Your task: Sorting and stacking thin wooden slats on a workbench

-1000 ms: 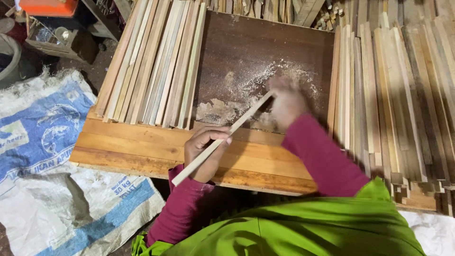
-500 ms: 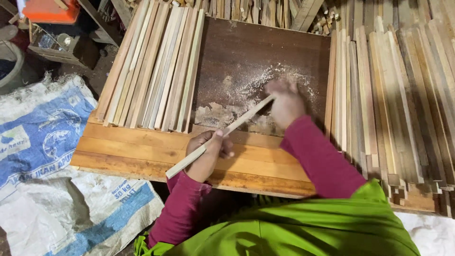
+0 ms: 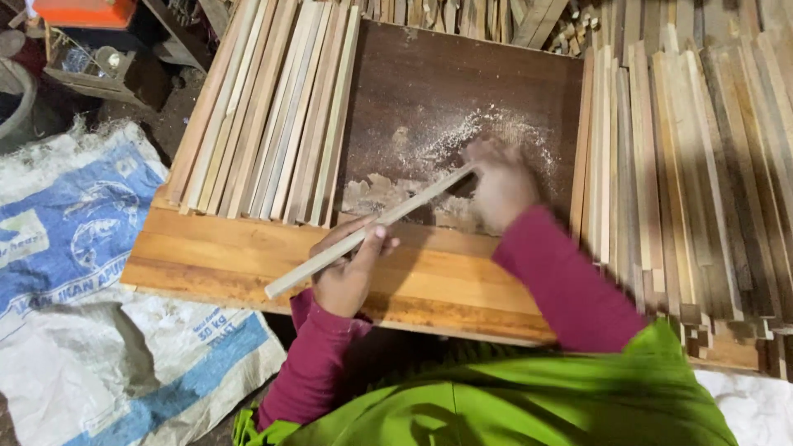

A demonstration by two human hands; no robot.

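Head view: left hand (image 3: pixel 351 268) at lower centre, fingers curled around a thin wooden stick (image 3: pixel 372 229) that runs diagonally across the frame's centre. Right hand (image 3: pixel 500 186) (blurred) grips the stick's upper end over sawdust (image 3: pixel 462 140) on the dark board (image 3: pixel 429 83). Stacks of wooden slats (image 3: pixel 264 116) at upper left, more slats (image 3: pixel 686 165) at right. Woven sacks (image 3: pixel 74 248) (no visible contents) lie lower left.

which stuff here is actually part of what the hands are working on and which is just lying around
In hand:
left hand
right hand
wooden stick
sawdust
dark board

Lying about:
stick pile at left
stick stacks at right
woven sacks
orange box
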